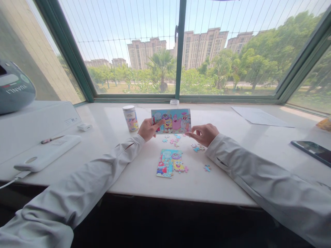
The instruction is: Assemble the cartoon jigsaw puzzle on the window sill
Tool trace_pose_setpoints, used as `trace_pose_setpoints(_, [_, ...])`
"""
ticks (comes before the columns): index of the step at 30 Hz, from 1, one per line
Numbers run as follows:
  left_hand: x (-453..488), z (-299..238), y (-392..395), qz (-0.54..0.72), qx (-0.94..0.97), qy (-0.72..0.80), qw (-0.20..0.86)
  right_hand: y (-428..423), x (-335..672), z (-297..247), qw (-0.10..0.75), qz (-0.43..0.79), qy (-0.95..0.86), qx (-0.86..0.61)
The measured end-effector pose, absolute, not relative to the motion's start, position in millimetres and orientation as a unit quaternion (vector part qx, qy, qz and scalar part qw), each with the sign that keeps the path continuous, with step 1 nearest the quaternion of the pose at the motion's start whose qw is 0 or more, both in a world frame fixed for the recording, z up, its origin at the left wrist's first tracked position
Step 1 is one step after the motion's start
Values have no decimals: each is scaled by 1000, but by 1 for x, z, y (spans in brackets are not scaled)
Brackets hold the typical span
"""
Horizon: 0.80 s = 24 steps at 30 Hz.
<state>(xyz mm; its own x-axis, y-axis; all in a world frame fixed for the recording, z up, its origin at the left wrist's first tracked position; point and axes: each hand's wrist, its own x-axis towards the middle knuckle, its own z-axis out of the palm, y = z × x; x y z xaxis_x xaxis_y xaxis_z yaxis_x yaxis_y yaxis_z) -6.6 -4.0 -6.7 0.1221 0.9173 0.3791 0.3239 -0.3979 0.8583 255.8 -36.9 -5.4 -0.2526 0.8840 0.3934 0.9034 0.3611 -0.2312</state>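
A cartoon picture card point(177, 121) is held up above the white surface, facing me. My left hand point(149, 129) grips its left end, thumb across the front. At the lower right corner, my right hand point(205, 133) pinches the card's edge between thumb and finger. Below the card lies a partly joined jigsaw puzzle point(168, 163) with the same cartoon figures, its right side ragged. Loose puzzle pieces point(172, 141) lie behind it, partly hidden by the card. More loose pieces point(197, 148) lie under my right hand, and another small clump point(207, 168) sits nearer me.
A printed canister point(131, 119) stands left of the card, and a clear jar point(174, 102) behind it. At left are a white power bank point(49, 153) with a cable, a screwdriver point(51, 140) and a white box point(38, 127). Paper point(258, 116) and a phone point(312, 152) lie right.
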Motion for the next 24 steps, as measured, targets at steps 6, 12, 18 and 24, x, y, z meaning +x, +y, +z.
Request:
trace_pose_setpoints(6, [-9, -9, -1, 475, 685, 456, 310, -31, 265, -4, 234, -38, -783, -575])
trace_pose_setpoints(12, [-8, -8, -3, 450, 696, 453, 329, -32, 266, 0, 222, -7, -794, -566])
trace_pose_setpoints(18, [-7, -10, -2, 450, 699, 448, 329, -35, 264, 5, 198, 20, -807, -556])
trace_pose_setpoints(24, [-8, -11, -1, 448, 698, 444, 339, -36, 262, 6, 207, 12, -801, -562])
